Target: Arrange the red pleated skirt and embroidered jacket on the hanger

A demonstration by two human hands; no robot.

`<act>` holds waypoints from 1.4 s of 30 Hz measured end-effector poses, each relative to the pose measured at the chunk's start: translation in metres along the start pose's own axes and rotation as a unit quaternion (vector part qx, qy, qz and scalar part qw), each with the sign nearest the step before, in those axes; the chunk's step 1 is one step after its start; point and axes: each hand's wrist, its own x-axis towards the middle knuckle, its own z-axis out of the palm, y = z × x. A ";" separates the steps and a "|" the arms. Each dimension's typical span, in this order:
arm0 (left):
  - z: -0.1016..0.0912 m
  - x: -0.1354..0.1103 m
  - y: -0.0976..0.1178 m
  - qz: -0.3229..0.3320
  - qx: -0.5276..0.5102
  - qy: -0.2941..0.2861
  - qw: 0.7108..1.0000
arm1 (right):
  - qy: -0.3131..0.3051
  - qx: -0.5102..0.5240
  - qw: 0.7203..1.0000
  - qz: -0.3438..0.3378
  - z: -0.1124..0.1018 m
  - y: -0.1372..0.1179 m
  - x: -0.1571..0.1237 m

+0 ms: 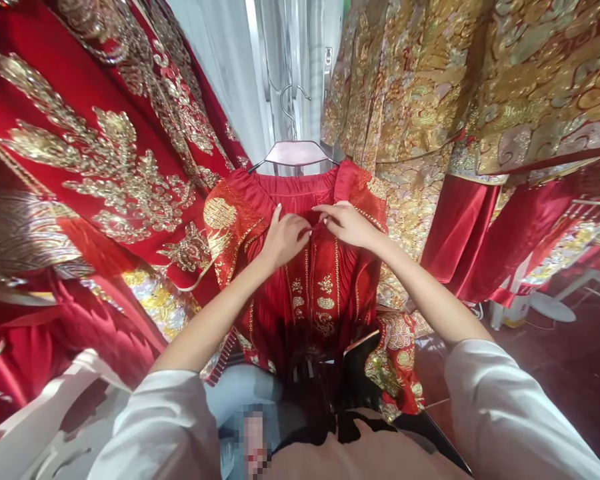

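Observation:
A red garment (325, 280) with gold embroidery and beaded trim hangs in front of me. Its gathered top edge is held up by a hanger (297, 153) with a pale pink crosspiece and a metal hook. At the upper front, just under the gathered edge, my left hand (286, 239) has its fingers bent and pinched on the red cloth, the thumb pointing up. Close beside it my right hand (349, 224) also has bent fingers at the cloth. The small spot between the fingertips is partly hidden, so its detail cannot be made out.
Red cloth with silver-gold beadwork (125, 153) hangs at the left. Gold embroidered garments (420, 87) hang at the right, above red skirts (460, 227). A dark flat object (355, 367) with a pale edge is low in front of me. White furniture (45, 413) stands lower left.

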 end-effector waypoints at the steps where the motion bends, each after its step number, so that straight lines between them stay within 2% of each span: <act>1: 0.002 -0.008 -0.001 0.013 -0.015 -0.008 1.000 | -0.010 0.000 1.000 0.007 -0.003 0.001 -0.002; 5: -0.004 -0.048 -0.007 0.105 -0.050 -0.049 0.992 | -0.049 0.000 0.999 0.024 -0.003 -0.002 -0.007; 7: -0.014 -0.058 -0.012 0.128 -0.044 -0.093 0.986 | -0.059 -0.015 0.998 -0.008 0.003 -0.011 -0.009; 9: -0.023 -0.058 -0.017 0.132 -0.034 -0.129 0.982 | -0.087 -0.038 0.993 -0.067 0.012 -0.026 -0.012; 11: -0.027 -0.051 -0.019 0.116 -0.042 -0.137 0.983 | -0.157 -0.067 0.980 -0.099 0.024 -0.042 -0.018; 12: -0.027 -0.046 -0.019 0.098 -0.048 -0.128 0.986 | -0.197 -0.083 0.973 -0.086 0.030 -0.049 -0.021; 14: -0.022 -0.035 -0.016 0.052 -0.049 -0.099 0.993 | -0.242 -0.112 0.964 -0.012 0.041 -0.059 -0.027; 16: -0.015 -0.026 -0.011 0.006 -0.015 -0.092 0.996 | -0.215 -0.117 0.965 0.097 0.051 -0.060 -0.030; 18: -0.009 -0.019 -0.004 -0.016 0.034 -0.125 0.991 | -0.142 -0.087 0.966 0.199 0.059 -0.056 -0.030; 20: -0.008 -0.016 0.001 -0.016 0.059 -0.162 0.985 | -0.072 -0.024 0.963 0.259 0.069 -0.048 -0.028; 23: -0.013 -0.015 0.002 0.019 0.025 -0.190 0.981 | -0.004 0.116 0.958 0.264 0.088 -0.041 -0.023; 26: -0.020 -0.020 -0.001 0.026 -0.013 -0.186 0.982 | 0.061 0.273 0.921 0.270 0.100 -0.043 -0.021; 28: -0.025 -0.023 -0.002 0.022 -0.012 -0.174 0.984 | 0.090 0.349 0.891 0.276 0.100 -0.045 -0.022; 30: -0.029 -0.028 -0.001 0.030 0.002 -0.159 0.987 | 0.097 0.378 0.877 0.280 0.094 -0.047 -0.025; 33: -0.039 -0.035 0.005 0.047 0.028 -0.130 0.990 | 0.053 0.374 0.875 0.303 0.090 -0.050 -0.035; 37: -0.061 -0.050 -0.002 0.018 0.040 -0.102 0.994 | -0.119 0.335 0.858 0.370 0.114 -0.061 -0.067; 39: -0.073 -0.058 -0.013 0.015 0.019 -0.134 0.991 | -0.176 0.313 0.849 0.388 0.121 -0.065 -0.086; 40: -0.079 -0.062 -0.019 0.025 -0.007 -0.163 0.986 | -0.191 0.304 0.847 0.392 0.118 -0.066 -0.093; 42: -0.090 -0.065 -0.029 0.046 -0.069 -0.193 0.978 | -0.184 0.244 0.870 0.388 0.096 -0.063 -0.097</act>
